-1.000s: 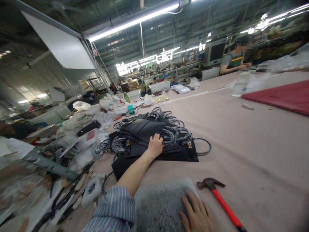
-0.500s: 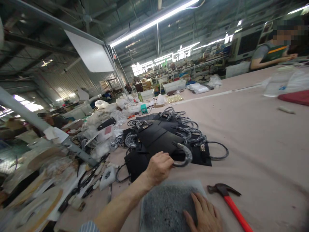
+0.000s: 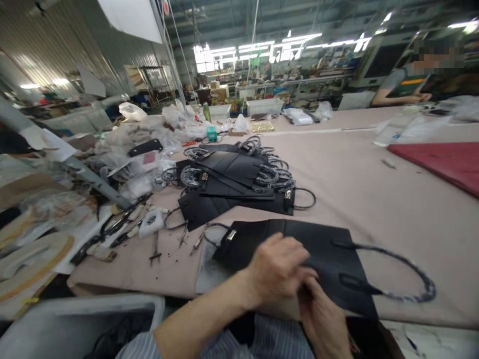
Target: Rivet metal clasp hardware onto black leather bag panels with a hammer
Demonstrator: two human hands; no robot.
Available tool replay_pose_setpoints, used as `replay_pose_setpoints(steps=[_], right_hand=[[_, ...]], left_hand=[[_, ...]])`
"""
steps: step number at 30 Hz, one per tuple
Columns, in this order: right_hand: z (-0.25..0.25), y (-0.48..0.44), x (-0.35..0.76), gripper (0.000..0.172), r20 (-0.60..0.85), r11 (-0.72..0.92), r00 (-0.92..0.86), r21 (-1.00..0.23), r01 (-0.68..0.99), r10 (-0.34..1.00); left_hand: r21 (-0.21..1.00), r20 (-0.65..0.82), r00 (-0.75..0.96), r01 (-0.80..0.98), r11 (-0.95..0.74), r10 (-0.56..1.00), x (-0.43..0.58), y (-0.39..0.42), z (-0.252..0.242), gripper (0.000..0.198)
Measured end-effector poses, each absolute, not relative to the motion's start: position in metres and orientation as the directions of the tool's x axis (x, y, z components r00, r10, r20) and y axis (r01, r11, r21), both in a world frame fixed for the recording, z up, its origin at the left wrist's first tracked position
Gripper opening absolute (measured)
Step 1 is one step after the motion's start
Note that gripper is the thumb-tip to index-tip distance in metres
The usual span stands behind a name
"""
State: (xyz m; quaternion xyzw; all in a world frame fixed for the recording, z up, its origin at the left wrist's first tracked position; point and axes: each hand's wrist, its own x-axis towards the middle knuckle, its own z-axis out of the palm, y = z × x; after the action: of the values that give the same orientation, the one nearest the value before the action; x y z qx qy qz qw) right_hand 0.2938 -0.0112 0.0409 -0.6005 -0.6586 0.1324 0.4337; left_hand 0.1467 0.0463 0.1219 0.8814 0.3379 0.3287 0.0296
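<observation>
A black handbag panel [image 3: 322, 244] lies in front of me, a plastic-wrapped loop handle [image 3: 426, 284] stretching off its right end. A metal clasp [image 3: 232, 234] shows at its left end, beside another handle. My left hand [image 3: 279, 269] is closed at the panel's near edge with its fingers curled. Close beside it, my right hand [image 3: 325, 321] pinches the same edge; its fingertips are partly hidden. Under the panel's left end a grey slab [image 3: 209, 271] shows in part. Beyond lies a pile of similar black bag panels [image 3: 232, 169] with wrapped handles.
Hand tools [image 3: 127, 227] and a white roll [image 3: 151, 222] lie at the left, near heaped plastic bags [image 3: 149, 134]. A grey bin [image 3: 149, 304] stands below the table edge. A dark red sheet [image 3: 441, 159] lies at right. A co-worker [image 3: 404, 85] sits at the far right.
My left hand has drawn a panel off the pile towards me, over the slab. My right hand has left the slab and grips the panel's edge. The hammer is out of sight.
</observation>
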Motion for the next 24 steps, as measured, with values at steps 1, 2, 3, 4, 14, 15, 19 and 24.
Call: replay_pose_setpoints(steps=[1,2,3,4,14,15,19,24], right_hand=[[0.048,-0.013,0.31,0.035,0.335,0.185,0.195,-0.823,0.538,0.922],[0.055,-0.015,0.325,0.033,0.19,0.09,0.316,-0.948,0.305,0.93],[0.063,-0.016,0.338,0.04,0.012,-0.005,0.384,-0.999,0.042,0.923],[0.072,-0.015,0.348,0.053,-0.14,-0.081,0.381,-0.983,-0.166,0.914],[0.157,0.151,0.292,0.052,0.074,0.088,-0.275,-0.995,0.037,0.959],[0.164,0.175,0.278,0.045,0.098,0.146,-0.282,-0.977,0.154,0.954],[0.159,0.218,0.227,0.041,0.142,0.132,-0.05,-0.664,0.736,0.989],[0.076,0.14,0.22,0.045,0.065,0.151,-0.136,-0.424,0.893,0.989]], left_hand=[[0.34,0.537,0.438,0.67,-0.66,0.721,0.121,0.056,0.115,0.027],[0.375,0.499,0.339,0.745,-0.552,0.797,0.094,0.064,0.106,0.03],[0.387,0.44,0.27,0.804,-0.452,0.856,0.067,0.067,0.094,0.033],[0.387,0.386,0.229,0.839,-0.382,0.894,0.043,0.066,0.079,0.038],[0.509,0.311,0.068,0.83,-0.227,0.948,0.003,-0.025,-0.017,0.051],[0.523,0.329,0.011,0.83,-0.192,0.944,0.007,-0.02,-0.017,0.055],[0.498,0.292,-0.106,0.865,-0.056,0.951,0.011,0.009,-0.017,0.06],[0.473,0.268,-0.069,0.878,-0.069,0.961,0.003,0.017,-0.021,0.055]])
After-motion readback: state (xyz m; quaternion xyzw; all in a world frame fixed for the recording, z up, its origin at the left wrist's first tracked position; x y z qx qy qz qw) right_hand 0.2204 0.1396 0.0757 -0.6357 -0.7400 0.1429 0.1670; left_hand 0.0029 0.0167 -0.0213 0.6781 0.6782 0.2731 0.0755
